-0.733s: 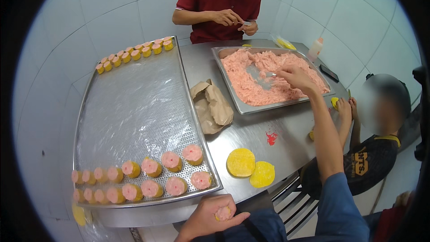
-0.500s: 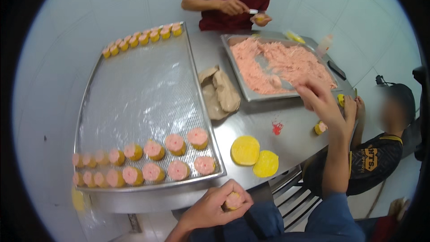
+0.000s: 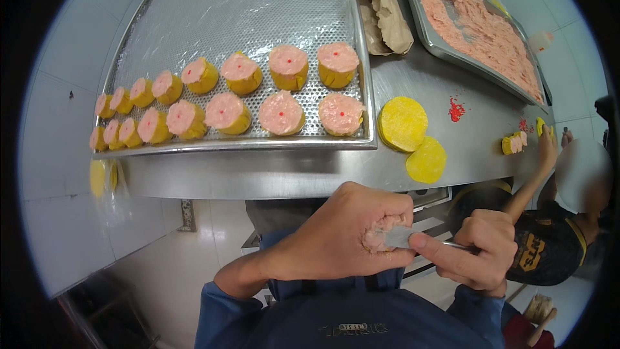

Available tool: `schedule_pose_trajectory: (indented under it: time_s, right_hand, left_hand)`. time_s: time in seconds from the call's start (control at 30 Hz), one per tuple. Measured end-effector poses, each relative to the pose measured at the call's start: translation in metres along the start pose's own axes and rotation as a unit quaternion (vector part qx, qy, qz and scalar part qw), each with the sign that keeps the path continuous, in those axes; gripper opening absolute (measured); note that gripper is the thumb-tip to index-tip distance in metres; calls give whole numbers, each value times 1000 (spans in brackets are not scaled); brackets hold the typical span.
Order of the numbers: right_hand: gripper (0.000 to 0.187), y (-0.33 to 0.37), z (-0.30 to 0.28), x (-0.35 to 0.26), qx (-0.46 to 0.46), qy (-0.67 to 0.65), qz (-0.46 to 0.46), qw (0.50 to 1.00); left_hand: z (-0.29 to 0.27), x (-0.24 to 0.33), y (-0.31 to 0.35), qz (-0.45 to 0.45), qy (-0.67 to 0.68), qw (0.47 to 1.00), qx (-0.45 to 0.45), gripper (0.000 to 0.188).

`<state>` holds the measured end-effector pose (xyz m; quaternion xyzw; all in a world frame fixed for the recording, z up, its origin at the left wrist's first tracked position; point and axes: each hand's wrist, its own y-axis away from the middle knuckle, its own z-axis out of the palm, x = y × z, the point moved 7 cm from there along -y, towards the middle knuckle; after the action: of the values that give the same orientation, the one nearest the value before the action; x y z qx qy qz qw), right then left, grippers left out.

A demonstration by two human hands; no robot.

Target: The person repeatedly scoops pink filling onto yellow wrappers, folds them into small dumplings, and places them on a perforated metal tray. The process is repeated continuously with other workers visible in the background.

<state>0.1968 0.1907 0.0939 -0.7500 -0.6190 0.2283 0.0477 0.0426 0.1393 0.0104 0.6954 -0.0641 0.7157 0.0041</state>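
Left hand [image 3: 336,232] cups filling [image 3: 375,235] (pink) — right hand [image 3: 481,253] holds blade [image 3: 399,237], apparently touching it.

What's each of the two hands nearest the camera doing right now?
Left hand: closed around pink filling.
Right hand: closed, holding a flat-bladed metal tool.

I'm seeing free table [image 3: 271,178] between the tray [image 3: 258,16] and the left hand [image 3: 339,236]; rightward, yellow rounds [image 3: 403,123] and a paper bag [image 3: 387,22] are obstructing.
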Motion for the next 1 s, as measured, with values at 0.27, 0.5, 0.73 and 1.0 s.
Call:
schedule_pose_trajectory:
  time_s: [0.27,0.5,0.73,1.0]
  right_hand:
    - [51,1,-14,-6,18,-16,-28,999]
    - [49,2,0,-10,-63,-6,-45,997]
    - [46,-1,-19,-7,1,-61,-95,994]
    - [38,-2,-5,-15,-82,-39,-126,988]
  left_hand:
    - [-9,6,25,-107,63,992,1,28]
    - [8,-7,18,-48,-49,996,-60,32]
    - [-5,-1,32,-105,133,985,-14,27]
    - [5,1,24,-22,-39,996,-80,28]
